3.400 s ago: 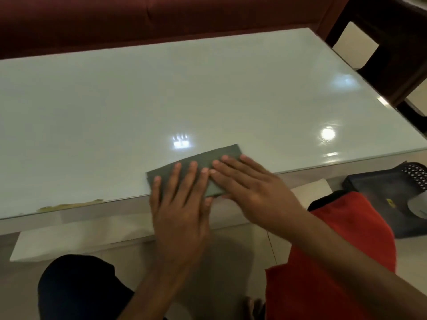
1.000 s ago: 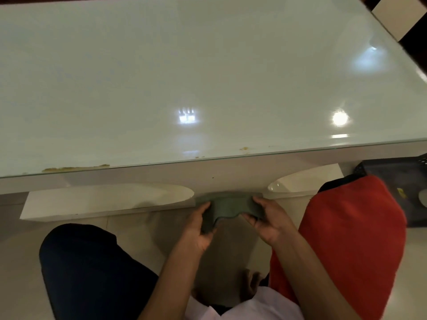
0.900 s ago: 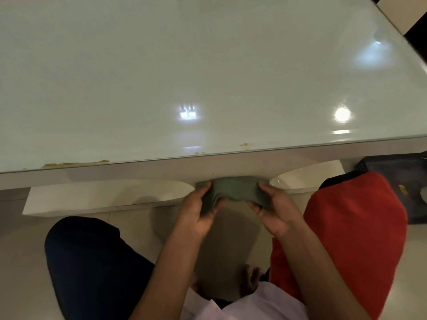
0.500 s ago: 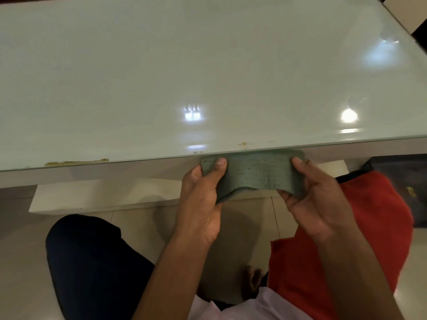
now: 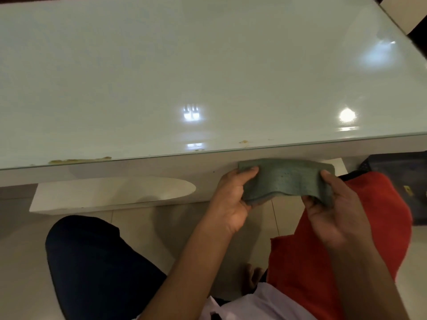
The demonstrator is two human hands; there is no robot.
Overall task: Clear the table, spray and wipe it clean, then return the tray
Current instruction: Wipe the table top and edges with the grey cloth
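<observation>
Holding the grey-green cloth (image 5: 285, 181) stretched between them, the left hand (image 5: 232, 199) and the right hand (image 5: 333, 211) each pinch one end, thumb on the upper face and fingers curled beneath. Cloth position: below and just in front of the near edge of the table (image 5: 208, 65), off the glass, its far edge close against the white apron under the rim; contact there cannot be confirmed. It sags slightly between the two grips.

Findings on the surface: a yellowish smear (image 5: 79, 161) lies on the glass at the near edge, well to the left of the left-hand grip; a smaller spot (image 5: 243, 141) sits just above and beyond the cloth. No tray or spray bottle is in view.

Assessment: wiping appears unfinished. Recommended practice is to fold the cloth to a clean face, lay it flat, press with spread fingers, and draw both residues off the edge into the cloth rather than spreading them inward.
</observation>
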